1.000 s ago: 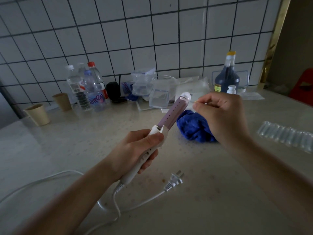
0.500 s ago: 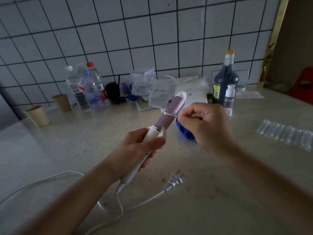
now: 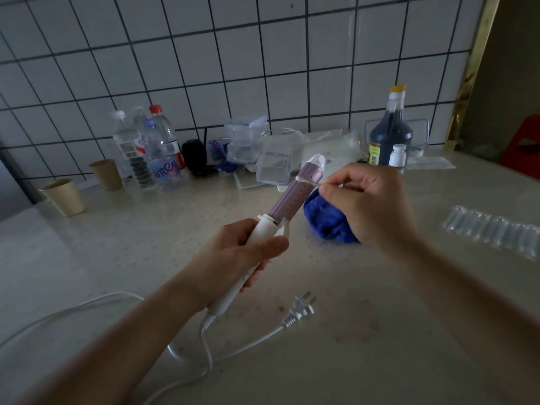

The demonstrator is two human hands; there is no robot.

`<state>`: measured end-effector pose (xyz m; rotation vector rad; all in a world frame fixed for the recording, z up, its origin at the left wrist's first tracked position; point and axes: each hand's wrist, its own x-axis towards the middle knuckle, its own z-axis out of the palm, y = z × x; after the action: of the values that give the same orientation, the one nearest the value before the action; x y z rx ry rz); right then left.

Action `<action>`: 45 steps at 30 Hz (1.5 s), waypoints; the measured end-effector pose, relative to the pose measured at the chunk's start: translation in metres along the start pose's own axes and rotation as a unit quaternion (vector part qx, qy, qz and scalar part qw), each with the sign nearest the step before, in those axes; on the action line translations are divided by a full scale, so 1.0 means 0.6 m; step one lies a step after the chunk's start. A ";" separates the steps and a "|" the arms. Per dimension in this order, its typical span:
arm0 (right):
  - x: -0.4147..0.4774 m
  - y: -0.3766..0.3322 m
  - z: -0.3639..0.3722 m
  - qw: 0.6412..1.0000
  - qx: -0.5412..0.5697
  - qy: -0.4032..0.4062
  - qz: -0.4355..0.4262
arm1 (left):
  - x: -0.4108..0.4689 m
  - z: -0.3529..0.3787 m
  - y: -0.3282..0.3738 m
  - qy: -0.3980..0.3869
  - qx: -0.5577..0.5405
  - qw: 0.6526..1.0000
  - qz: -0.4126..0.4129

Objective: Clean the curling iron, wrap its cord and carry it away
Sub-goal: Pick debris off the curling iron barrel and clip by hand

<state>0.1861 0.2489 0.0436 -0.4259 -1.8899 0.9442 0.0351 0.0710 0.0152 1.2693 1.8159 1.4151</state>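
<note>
My left hand (image 3: pixel 233 255) grips the white handle of the curling iron (image 3: pixel 289 197), whose purple barrel points up and away from me. My right hand (image 3: pixel 371 200) pinches a cotton swab (image 3: pixel 308 180); the swab lies across the barrel near its white tip. The white cord (image 3: pixel 204 346) runs from the handle down onto the counter and off to the left. Its plug (image 3: pixel 299 309) lies on the counter below my hands. A blue cloth (image 3: pixel 327 220) sits bunched on the counter, partly behind my right hand.
Water bottles (image 3: pixel 152 153), two paper cups (image 3: pixel 65 197), clear plastic boxes (image 3: pixel 274 165), a dark bottle (image 3: pixel 390 133) and a small white bottle (image 3: pixel 398 156) stand along the tiled wall. A strip of clear vials (image 3: pixel 493 230) lies at right. A red chair (image 3: pixel 523 147) is beyond the counter.
My right hand dipped down to the middle of the barrel and then came back up, so the swab now lies across the barrel near its tip. The left hand kept its grip.
</note>
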 end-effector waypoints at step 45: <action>-0.021 0.005 0.022 0.997 0.016 -0.079 -0.006 | -0.001 -0.005 0.006 0.012 0.073 0.997 -0.008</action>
<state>0.1809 0.2369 0.0306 -0.3290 -2.0138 1.0231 0.0338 0.0692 0.0193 1.3120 1.9722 1.3150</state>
